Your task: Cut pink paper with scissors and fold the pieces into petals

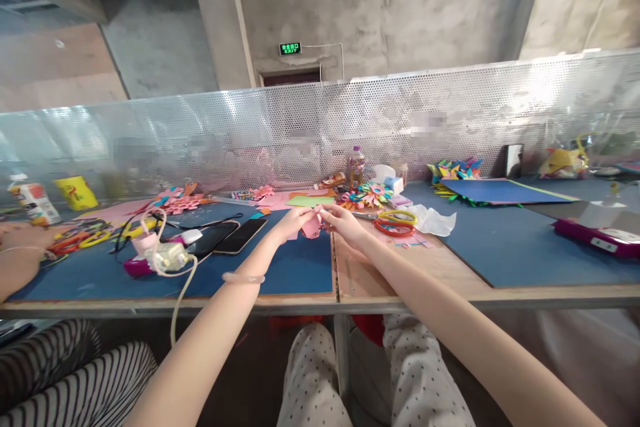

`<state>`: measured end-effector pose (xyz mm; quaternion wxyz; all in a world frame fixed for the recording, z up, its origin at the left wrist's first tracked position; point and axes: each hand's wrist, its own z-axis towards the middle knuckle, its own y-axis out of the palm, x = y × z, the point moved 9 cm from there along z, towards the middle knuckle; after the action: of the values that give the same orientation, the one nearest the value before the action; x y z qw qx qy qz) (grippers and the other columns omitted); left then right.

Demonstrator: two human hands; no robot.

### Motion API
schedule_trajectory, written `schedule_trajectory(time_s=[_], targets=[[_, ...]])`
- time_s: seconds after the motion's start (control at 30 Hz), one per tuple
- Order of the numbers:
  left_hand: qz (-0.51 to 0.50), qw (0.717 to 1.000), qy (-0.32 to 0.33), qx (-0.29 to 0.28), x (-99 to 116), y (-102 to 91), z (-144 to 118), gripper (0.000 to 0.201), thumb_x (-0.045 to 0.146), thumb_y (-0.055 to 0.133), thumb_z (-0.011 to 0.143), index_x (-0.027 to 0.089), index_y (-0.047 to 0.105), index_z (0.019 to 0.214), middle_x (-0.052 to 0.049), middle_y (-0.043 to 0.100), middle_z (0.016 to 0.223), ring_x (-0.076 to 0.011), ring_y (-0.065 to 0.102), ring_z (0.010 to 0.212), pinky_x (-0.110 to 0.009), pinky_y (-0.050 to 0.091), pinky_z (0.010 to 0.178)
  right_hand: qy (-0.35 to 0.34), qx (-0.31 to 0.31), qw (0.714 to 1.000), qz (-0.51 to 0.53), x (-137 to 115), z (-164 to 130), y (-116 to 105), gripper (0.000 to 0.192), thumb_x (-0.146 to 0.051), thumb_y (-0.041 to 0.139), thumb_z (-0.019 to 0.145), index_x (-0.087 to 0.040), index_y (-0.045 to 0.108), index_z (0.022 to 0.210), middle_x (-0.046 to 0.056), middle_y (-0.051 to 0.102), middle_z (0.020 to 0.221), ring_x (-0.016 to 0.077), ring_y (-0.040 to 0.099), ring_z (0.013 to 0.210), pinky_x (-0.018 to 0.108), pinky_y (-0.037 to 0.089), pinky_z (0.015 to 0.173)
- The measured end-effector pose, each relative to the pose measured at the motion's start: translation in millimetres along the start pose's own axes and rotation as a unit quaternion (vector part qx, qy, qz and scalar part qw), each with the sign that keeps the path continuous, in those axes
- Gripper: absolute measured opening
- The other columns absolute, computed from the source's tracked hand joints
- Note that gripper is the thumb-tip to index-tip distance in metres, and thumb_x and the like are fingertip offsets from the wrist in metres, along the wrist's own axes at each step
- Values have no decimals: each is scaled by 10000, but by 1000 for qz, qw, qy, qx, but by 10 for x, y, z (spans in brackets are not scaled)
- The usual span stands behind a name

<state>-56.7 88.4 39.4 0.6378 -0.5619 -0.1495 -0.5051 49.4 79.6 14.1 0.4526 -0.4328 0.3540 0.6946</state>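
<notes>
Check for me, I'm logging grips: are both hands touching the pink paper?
Touching. The head view shows the left hand and right hand pinching the pink paper between their fingertips.

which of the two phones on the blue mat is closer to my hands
The black smartphone with the tan edge, lying right of the other black smartphone, sits nearer the left hand.

Two hands, the left hand (293, 220) and the right hand (343, 223), meet on one small pink paper piece (312, 225) above a workbench holding two dark phones (227, 237), one plastic bottle (356, 167) and one yellow cup (77, 193). Two tape rings (396, 221), one yellow and one red, lie beside one crumpled white sheet (434, 220). One large blue paper sheet (500, 190) rests to the right, and one co-worker's hand (23, 240) shows at the left edge.
</notes>
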Motion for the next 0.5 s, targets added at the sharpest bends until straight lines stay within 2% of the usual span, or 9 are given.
schedule_trajectory(time_s=[0.1, 0.23, 0.3, 0.4, 0.5], targets=[[-27, 999, -19, -16, -39, 41, -8, 495, 580, 467, 749, 129, 649, 842, -63, 667, 712, -189, 598, 669, -260, 420, 561, 1, -1, 1000, -9, 0, -4, 2, 385, -459, 641, 689, -189, 630, 964, 13, 605, 768, 82, 536, 594, 197, 440, 534], [-92, 991, -26, -92, -32, 177, -62, 552, 619, 391, 770, 112, 607, 788, -93, 656, 698, -172, 605, 600, -241, 402, 489, 3, -30, 999, -13, 13, -10, 49, 370, -476, 642, 685, -187, 630, 915, 8, 614, 745, 92, 561, 596, 206, 439, 548], [-94, 988, -10, -123, 20, 227, -93, 479, 583, 487, 738, 114, 584, 767, -86, 650, 708, -149, 592, 569, -228, 395, 471, -8, -51, 998, -23, 0, -15, 89, 359, -487, 626, 698, -180, 633, 884, 5, 615, 706, 97, 567, 593, 211, 433, 553], [-72, 988, 0, -136, 65, 256, -117, 355, 462, 637, 674, 126, 564, 764, -45, 634, 696, -96, 538, 504, -207, 379, 457, -20, -62, 997, -47, -4, -16, 110, 356, -490, 608, 714, -174, 639, 874, 13, 624, 698, 106, 572, 605, 210, 419, 543], [-61, 989, 1, -137, 71, 262, -115, 309, 409, 648, 682, 129, 560, 779, -21, 616, 663, -79, 511, 484, -201, 369, 453, -24, -59, 996, -61, 8, -6, 101, 365, -481, 612, 713, -179, 644, 914, 23, 634, 726, 115, 576, 610, 217, 417, 537]])
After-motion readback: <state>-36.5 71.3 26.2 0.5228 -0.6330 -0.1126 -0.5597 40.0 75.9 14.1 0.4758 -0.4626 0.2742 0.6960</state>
